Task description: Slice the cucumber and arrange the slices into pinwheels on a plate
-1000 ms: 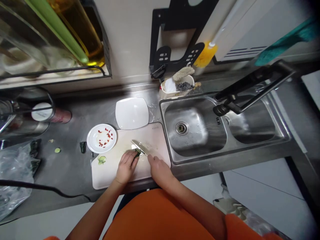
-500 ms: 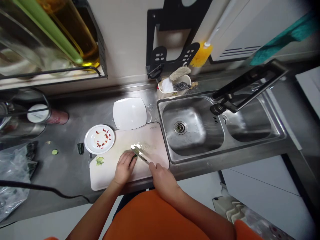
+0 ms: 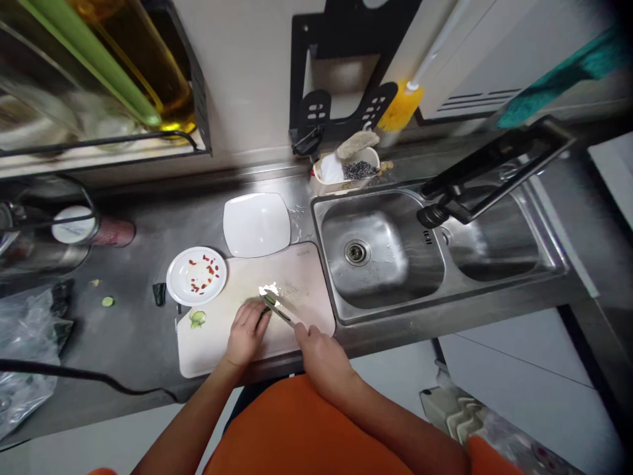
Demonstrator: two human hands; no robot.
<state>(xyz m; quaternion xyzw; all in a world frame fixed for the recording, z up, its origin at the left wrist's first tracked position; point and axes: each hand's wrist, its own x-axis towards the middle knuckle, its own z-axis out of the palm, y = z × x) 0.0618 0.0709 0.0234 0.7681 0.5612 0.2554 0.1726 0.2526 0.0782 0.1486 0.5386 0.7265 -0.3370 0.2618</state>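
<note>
One dark green cucumber piece (image 3: 266, 309) lies on the pale cutting board (image 3: 309, 277), near the middle of the board and mostly covered by your fingers. Your left hand (image 3: 246, 331) grasps this piece, fingers curled over it from the left. Your right hand (image 3: 324, 359) is closed around the handle of the kitchen knife (image 3: 281, 312). The blade points away from you and to the left, its forward part beside your left fingertips and the cucumber piece; whether the edge touches the piece cannot be told. Bright wet spots show on the board just beyond the blade.

At the board's left end you have a pale green patch (image 3: 198, 319), too small to identify. The round white plate (image 3: 174, 282) sits at the far left corner of the board and carries small red pieces (image 3: 210, 269). The square white dish (image 3: 257, 224) stands at the board's far edge.

Further left, on the steel counter (image 3: 133, 343), you have a dark green chunk (image 3: 159, 294), a round green slice (image 3: 107, 301) and a clear plastic bag (image 3: 30, 349). To your right is the two-basin sink (image 3: 390, 284), with the black faucet (image 3: 494, 161) reaching over it. Behind the sink's left basin stands the scrubber caddy (image 3: 322, 187).
</note>
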